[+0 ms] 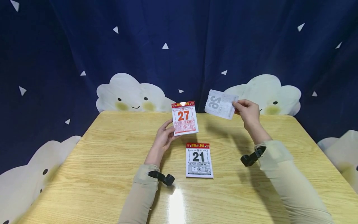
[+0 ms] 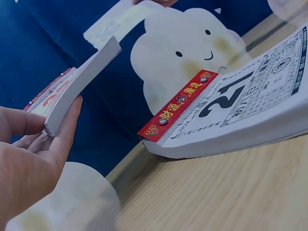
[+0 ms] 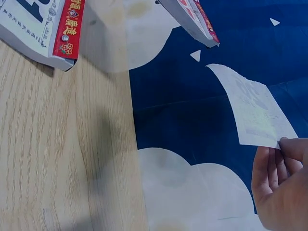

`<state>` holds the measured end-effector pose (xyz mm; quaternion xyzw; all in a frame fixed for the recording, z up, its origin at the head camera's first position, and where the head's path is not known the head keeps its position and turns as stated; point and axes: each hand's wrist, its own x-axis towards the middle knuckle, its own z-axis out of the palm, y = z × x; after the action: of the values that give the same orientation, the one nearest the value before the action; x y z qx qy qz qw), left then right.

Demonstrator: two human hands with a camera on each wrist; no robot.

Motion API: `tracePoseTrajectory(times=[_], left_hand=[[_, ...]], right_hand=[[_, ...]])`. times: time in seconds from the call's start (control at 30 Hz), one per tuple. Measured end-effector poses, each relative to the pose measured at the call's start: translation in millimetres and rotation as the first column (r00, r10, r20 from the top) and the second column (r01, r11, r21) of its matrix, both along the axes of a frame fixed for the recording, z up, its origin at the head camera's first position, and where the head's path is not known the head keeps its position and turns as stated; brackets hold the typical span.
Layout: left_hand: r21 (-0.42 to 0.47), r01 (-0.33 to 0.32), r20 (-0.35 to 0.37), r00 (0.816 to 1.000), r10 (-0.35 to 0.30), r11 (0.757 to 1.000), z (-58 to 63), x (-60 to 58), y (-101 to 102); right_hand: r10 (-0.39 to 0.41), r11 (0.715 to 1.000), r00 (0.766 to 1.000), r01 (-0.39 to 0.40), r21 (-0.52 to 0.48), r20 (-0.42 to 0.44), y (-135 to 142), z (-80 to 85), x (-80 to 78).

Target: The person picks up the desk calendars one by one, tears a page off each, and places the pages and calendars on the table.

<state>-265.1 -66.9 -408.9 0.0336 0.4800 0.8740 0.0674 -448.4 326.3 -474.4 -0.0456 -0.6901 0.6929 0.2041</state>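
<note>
My left hand [image 1: 163, 137] grips a tear-off calendar [image 1: 185, 118] by its lower left side, thumb on the front and fingers behind. Its red header tops a page with a red 27, and the pad is raised above the table. Off to the right, my right hand [image 1: 248, 113] pinches a loose calendar page [image 1: 221, 104] at one edge between thumb and fingers. The page hangs in the air, turned sideways, a faint reversed 26 showing through its back. A second tear-off calendar [image 1: 199, 161], with a black 21, lies flat on the table between the forearms.
The light wooden table [image 1: 106, 174] ends at a dark blue curtain [image 1: 179, 31] printed with white triangles and smiling clouds. Each wrist wears a black strap with a small camera [image 1: 168, 179]. Light glares off the table's front.
</note>
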Motion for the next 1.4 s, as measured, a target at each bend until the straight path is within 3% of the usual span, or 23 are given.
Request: tracePoseTrajectory(times=[0.13,0.17,0.33,0.47,0.53,0.63,0.83,0.93,1.07,1.1,1.13,1.2,1.3,1.33,1.37,1.4], left_hand=[[-0.01,0.002,0.023,1.0,-0.002,1.0,1.2,0.1,-1.6],[-0.009,0.005,0.024,1.0,-0.004,1.0,1.5,0.3,-1.9],[-0.021,0.023,0.033,0.999,-0.023,1.0,0.7,-0.3,-2.9],[-0.051,0.033,0.029,0.999,-0.031,0.998,-0.3,-1.4,-4.0],[-0.061,0.036,0.022,0.999,-0.034,0.997,-0.1,-1.5,-4.8],[-0.062,0.043,0.017,0.999,-0.042,0.997,0.2,-1.7,-6.3],[-0.086,0.053,0.025,0.998,-0.051,0.995,-1.2,-1.2,-9.4],[-0.096,0.059,0.032,0.998,-0.056,0.994,-2.2,-1.4,-10.6],[-0.102,0.059,0.037,0.998,-0.056,0.993,-1.8,-2.0,-11.6],[-0.104,0.059,0.037,0.998,-0.055,0.993,-1.3,-2.1,-11.9],[-0.104,0.059,0.039,0.998,-0.055,0.993,-0.7,-2.2,-12.1],[-0.115,0.059,0.036,0.998,-0.055,0.992,0.0,-2.4,-12.7],[-0.126,0.058,0.039,0.998,-0.054,0.99,0.1,-2.6,-13.2],[-0.131,0.058,0.038,0.998,-0.053,0.99,-0.2,-2.8,-13.4],[-0.133,0.055,0.039,0.998,-0.051,0.99,-0.5,-2.9,-13.4],[-0.135,0.053,0.041,0.998,-0.048,0.989,-0.7,-3.0,-13.4]], right_hand=[[0.013,1.0,0.998,-0.012,-0.021,0.06,-5.3,15.9,16.9],[0.036,0.999,0.996,-0.033,-0.037,0.084,-11.9,32.9,32.3],[0.069,0.997,0.99,-0.064,-0.048,0.124,-40.7,85.9,88.5],[0.071,0.997,0.989,-0.07,-0.011,0.133,-53.2,101.7,109.0],[0.067,0.998,0.989,-0.067,-0.004,0.134,-54.5,102.4,111.8],[0.037,0.999,0.989,-0.04,0.017,0.146,-46.1,86.9,97.2],[-0.004,0.997,0.998,-0.001,0.078,0.058,-8.8,20.2,38.5],[-0.033,0.994,0.999,0.032,0.103,0.009,-1.1,3.9,25.9],[-0.064,0.989,0.998,0.064,0.134,-0.004,-2.8,3.0,27.1],[-0.08,0.983,0.997,0.075,0.167,0.022,-8.8,13.0,36.2],[-0.046,0.988,0.998,0.041,0.151,0.031,-8.5,16.7,39.4],[-0.072,0.971,0.994,0.051,0.232,0.083,-32.4,54.0,75.6],[-0.107,0.931,0.986,0.053,0.36,0.131,-68.0,110.9,132.2],[-0.112,0.919,0.987,0.058,0.39,0.115,-74.8,120.8,143.3],[-0.166,0.882,0.979,0.093,0.462,0.119,-88.2,137.4,160.8],[-0.167,0.87,0.98,0.094,0.485,0.11,-88.7,138.8,163.7]])
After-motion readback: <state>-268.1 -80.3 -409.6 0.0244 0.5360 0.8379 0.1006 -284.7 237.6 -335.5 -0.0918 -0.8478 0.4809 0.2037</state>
